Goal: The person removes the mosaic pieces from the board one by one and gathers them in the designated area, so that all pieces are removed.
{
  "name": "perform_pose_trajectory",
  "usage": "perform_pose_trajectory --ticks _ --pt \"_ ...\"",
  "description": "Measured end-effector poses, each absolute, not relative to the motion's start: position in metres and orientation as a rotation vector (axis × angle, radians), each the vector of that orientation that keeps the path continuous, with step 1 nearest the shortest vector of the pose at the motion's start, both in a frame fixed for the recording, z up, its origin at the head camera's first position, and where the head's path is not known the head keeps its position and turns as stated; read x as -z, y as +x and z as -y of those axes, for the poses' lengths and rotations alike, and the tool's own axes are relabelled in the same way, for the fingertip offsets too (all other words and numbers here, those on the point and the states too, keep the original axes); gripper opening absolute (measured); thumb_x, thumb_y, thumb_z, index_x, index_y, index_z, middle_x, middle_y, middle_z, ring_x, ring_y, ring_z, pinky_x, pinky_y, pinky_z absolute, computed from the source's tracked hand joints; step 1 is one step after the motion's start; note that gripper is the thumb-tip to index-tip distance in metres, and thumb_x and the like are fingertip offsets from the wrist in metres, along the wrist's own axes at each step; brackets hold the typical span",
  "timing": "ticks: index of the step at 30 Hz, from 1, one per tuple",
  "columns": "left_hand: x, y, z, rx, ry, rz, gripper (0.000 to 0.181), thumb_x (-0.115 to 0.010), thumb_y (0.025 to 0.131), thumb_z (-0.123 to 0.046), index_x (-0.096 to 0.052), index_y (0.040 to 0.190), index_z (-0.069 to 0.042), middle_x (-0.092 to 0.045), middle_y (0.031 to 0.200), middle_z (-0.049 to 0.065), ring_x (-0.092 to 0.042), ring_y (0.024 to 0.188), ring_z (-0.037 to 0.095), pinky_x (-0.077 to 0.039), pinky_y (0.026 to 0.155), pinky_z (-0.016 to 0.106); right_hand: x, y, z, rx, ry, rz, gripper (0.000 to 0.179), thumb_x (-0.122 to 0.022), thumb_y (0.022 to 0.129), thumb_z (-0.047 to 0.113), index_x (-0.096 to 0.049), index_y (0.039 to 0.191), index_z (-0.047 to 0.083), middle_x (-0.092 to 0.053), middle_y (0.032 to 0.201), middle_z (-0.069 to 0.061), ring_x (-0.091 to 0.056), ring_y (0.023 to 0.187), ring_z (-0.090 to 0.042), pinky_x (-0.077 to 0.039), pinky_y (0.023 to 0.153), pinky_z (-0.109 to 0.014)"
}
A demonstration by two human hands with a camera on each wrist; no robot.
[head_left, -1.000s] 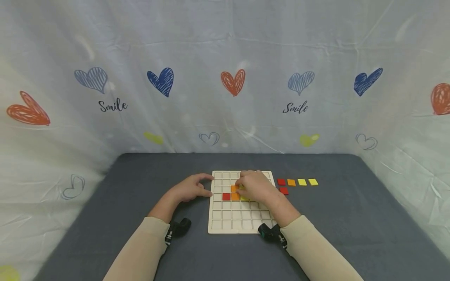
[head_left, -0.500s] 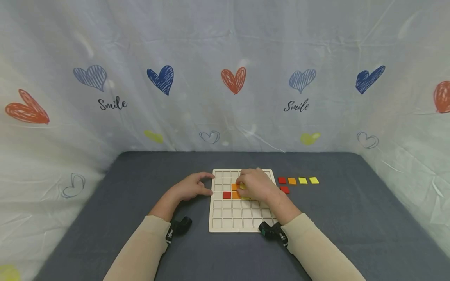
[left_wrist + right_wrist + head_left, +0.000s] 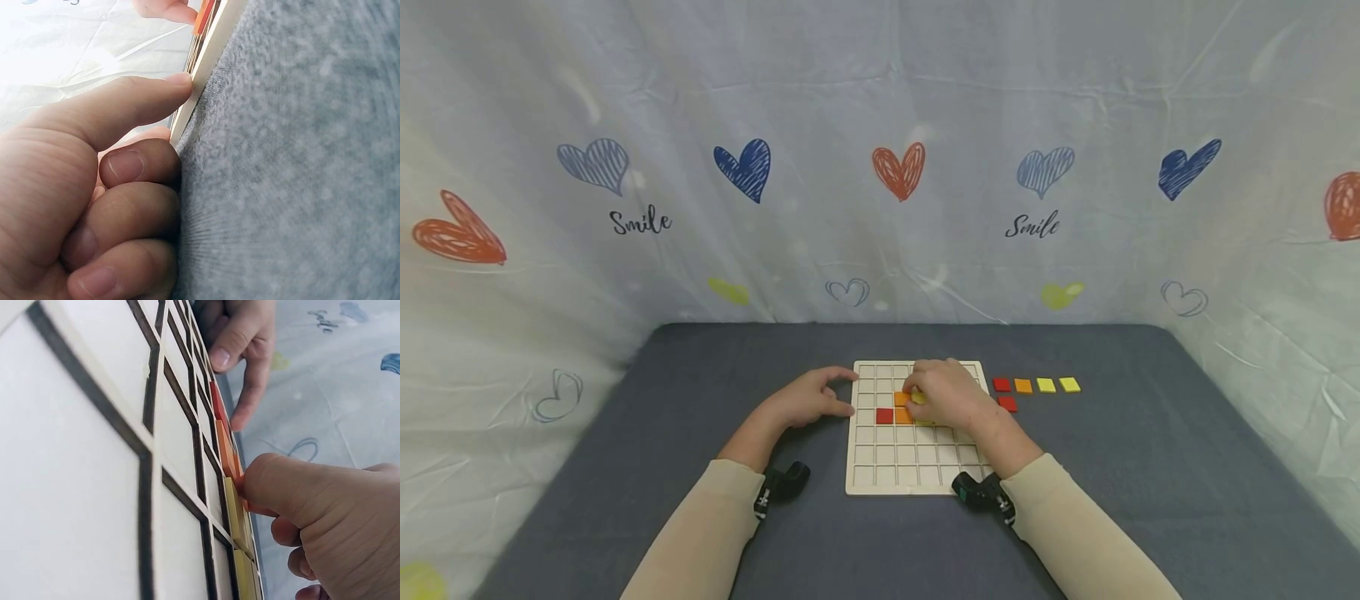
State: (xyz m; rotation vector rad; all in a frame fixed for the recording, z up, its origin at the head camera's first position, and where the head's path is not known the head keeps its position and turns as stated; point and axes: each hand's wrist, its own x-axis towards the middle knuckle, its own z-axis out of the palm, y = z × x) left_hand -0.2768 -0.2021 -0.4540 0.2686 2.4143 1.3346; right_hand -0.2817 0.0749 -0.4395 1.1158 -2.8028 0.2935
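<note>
A pale wooden grid board (image 3: 874, 457) lies on the table under both hands. My left hand (image 3: 801, 400) is at its left side; in the left wrist view the thumb tip presses the board's edge (image 3: 209, 56), with the other fingers bent in. Over the board, the thumb and index finger of my right hand (image 3: 951, 396) pinch a yellow tile (image 3: 919, 399) at its cell, mostly hidden by the fingers. Beside it sits an orange tile (image 3: 901, 399). The row nearer me holds a red tile (image 3: 884, 416), another orange tile (image 3: 902, 416) and partly covered yellow (image 3: 244, 575).
Right of the board lie loose square tiles: a red one (image 3: 1002, 384), an orange one (image 3: 1023, 386), two yellow ones (image 3: 1046, 386) in a row, and another red tile (image 3: 1007, 404) nearer me. A grey cloth (image 3: 1120, 450) covers the table, with a heart-printed curtain (image 3: 955, 100) behind.
The head view has shifted very slightly. Both hands keep their places, the right fingers still at the yellow tile, and the loose tiles lie as before.
</note>
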Motion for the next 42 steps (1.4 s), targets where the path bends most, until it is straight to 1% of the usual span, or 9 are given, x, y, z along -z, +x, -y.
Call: perform_pose_trajectory --ticks 4,9,17,22,25,32,37,39,42 --pt "0.453 -0.278 0.198 -1.333 0.275 -2.417 0.063 -0.082 0.087 -0.013 -0.058 0.144 -0.015 -0.043 0.056 -0.002 -0.03 0.042 0.011 -0.029 0.043 0.029 0.436 -0.28 -0.079 -0.328 1.078 2.821 0.019 -0.075 0.091 0.029 -0.08 0.105 0.018 -0.063 0.097 0.007 -0.055 0.081 -0.011 -0.04 0.077 -0.036" --pt "0.452 -0.278 0.194 -1.317 0.264 -2.432 0.062 -0.082 0.087 -0.014 -0.058 0.144 -0.016 -0.043 0.056 -0.002 -0.029 0.042 0.011 -0.029 0.043 0.029 0.427 -0.277 -0.086 -0.333 1.037 2.813 0.02 -0.076 0.091 0.03 -0.08 0.106 0.018 -0.061 0.094 0.006 -0.056 0.079 -0.011 -0.041 0.079 -0.038" --pt "0.451 -0.277 0.192 -1.317 0.273 -2.432 0.064 -0.082 0.087 -0.013 -0.056 0.146 -0.014 -0.044 0.055 -0.002 -0.029 0.042 0.01 -0.03 0.043 0.029 0.419 -0.272 -0.106 -0.292 0.992 2.808 0.019 -0.075 0.092 0.029 -0.08 0.107 0.019 -0.06 0.094 0.008 -0.051 0.076 -0.009 -0.039 0.077 -0.037" --pt "0.453 -0.275 0.193 -1.321 0.255 -2.431 0.064 -0.082 0.087 -0.013 -0.057 0.145 -0.015 -0.042 0.055 -0.003 -0.028 0.042 0.01 -0.029 0.043 0.028 0.411 -0.271 -0.121 -0.253 1.008 2.756 0.018 -0.076 0.091 0.025 -0.08 0.106 0.016 -0.064 0.097 0.003 -0.051 0.074 -0.011 -0.04 0.075 -0.038" --pt "0.453 -0.274 0.195 -1.328 0.247 -2.436 0.064 -0.081 0.087 -0.012 -0.056 0.145 -0.014 -0.042 0.055 -0.002 -0.028 0.041 0.01 -0.029 0.043 0.028 0.406 -0.271 -0.129 -0.225 1.0 2.761 0.018 -0.076 0.091 0.025 -0.08 0.106 0.017 -0.065 0.099 0.003 -0.05 0.074 -0.011 -0.038 0.073 -0.037" --pt "0.453 -0.273 0.198 -1.325 0.246 -2.438 0.065 -0.081 0.087 -0.012 -0.055 0.146 -0.012 -0.042 0.055 -0.002 -0.029 0.043 0.01 -0.029 0.044 0.028 0.403 -0.269 -0.15 -0.141 0.961 2.759 0.019 -0.08 0.088 0.028 -0.08 0.104 0.018 -0.062 0.093 0.004 -0.048 0.071 -0.01 -0.038 0.071 -0.036" --pt "0.454 -0.274 0.199 -1.318 0.249 -2.439 0.065 -0.081 0.087 -0.012 -0.055 0.147 -0.012 -0.043 0.056 -0.002 -0.029 0.043 0.01 -0.029 0.044 0.028 0.398 -0.266 -0.169 -0.116 0.914 2.757 0.019 -0.082 0.085 0.025 -0.08 0.101 0.015 -0.062 0.089 0.002 -0.047 0.066 -0.011 -0.037 0.068 -0.036" --pt "0.454 -0.275 0.199 -1.323 0.255 -2.436 0.065 -0.081 0.087 -0.012 -0.054 0.147 -0.011 -0.043 0.056 -0.002 -0.029 0.042 0.01 -0.03 0.044 0.029 0.397 -0.266 -0.177 -0.105 0.887 2.761 0.019 -0.082 0.084 0.023 -0.08 0.101 0.014 -0.061 0.088 0.002 -0.047 0.067 -0.011 -0.036 0.067 -0.036" --pt "0.455 -0.275 0.198 -1.334 0.259 -2.427 0.066 -0.081 0.087 -0.011 -0.054 0.147 -0.01 -0.044 0.055 -0.001 -0.029 0.042 0.01 -0.03 0.043 0.029 0.397 -0.264 -0.188 -0.09 0.834 2.792 0.02 -0.082 0.083 0.024 -0.08 0.101 0.014 -0.061 0.089 0.003 -0.048 0.069 -0.013 -0.037 0.069 -0.037"
